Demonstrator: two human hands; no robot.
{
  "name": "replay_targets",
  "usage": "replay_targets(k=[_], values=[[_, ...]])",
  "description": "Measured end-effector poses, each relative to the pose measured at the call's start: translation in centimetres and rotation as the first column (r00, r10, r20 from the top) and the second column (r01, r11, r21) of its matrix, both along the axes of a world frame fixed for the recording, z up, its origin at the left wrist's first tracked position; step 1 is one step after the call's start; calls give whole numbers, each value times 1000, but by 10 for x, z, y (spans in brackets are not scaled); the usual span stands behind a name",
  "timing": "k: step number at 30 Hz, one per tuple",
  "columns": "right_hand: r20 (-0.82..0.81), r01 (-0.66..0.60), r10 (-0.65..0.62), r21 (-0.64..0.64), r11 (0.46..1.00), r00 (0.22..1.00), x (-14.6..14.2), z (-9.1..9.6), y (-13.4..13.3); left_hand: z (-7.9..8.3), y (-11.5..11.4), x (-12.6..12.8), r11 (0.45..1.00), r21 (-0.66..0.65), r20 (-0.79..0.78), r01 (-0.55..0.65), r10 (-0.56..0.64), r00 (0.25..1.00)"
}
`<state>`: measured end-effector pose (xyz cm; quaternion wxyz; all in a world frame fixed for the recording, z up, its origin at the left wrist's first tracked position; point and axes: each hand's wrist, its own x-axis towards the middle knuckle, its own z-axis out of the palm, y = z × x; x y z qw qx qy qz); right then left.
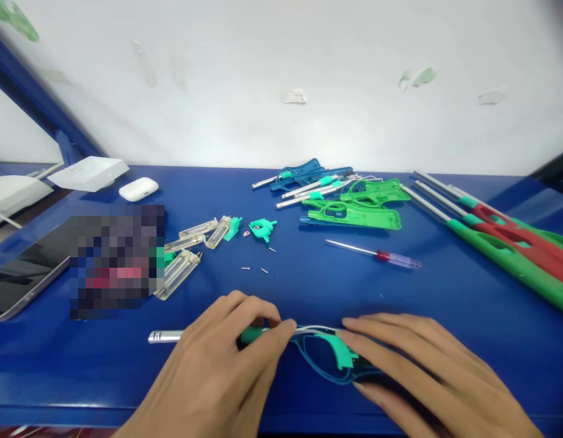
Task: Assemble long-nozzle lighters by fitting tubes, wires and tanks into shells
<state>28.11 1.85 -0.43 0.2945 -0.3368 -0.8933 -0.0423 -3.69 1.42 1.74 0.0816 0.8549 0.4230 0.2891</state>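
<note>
A partly opened stick lighter lies across the table in front of me. Its silver tube (165,336) points left, and its blue half shell (324,376) shows a trigger loop. My left hand (221,359) is closed around the front part, thumb and forefinger pinched where a white wire (315,328) comes out. Inside the loop sits a teal trigger (339,350). My right hand (427,365) grips the handle end, fingers over the top and thumb below, hiding most of it. Beyond the hands lie small screws (264,271) and a loose teal trigger piece (262,229).
Clear fuel tanks (178,274) lie left of centre. A screwdriver (397,260) rests beyond my right hand. Blue and green shells (354,216) are piled at the back, whole lighters (504,255) at the right. A phone (30,264) and white earbud case (139,189) are left.
</note>
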Motion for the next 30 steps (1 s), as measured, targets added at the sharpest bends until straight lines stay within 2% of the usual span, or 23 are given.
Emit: replay_targets(k=[6,12,21,30], values=[[-12,24,-24,-58,998,1000,4,-3,-4,4,-1,-3,988,63,-39,-143,146,989],[-25,13,-15,-73,997,1000,5,-5,-2,10,2,-6,997,12,-3,-71,71,997],[48,-43,45,-30,999,998,12,-11,-5,2,4,-12,995,-84,8,-53,54,999],[58,-82,87,-84,993,994,21,-12,-8,3,9,-10,998,-69,47,-10,14,999]])
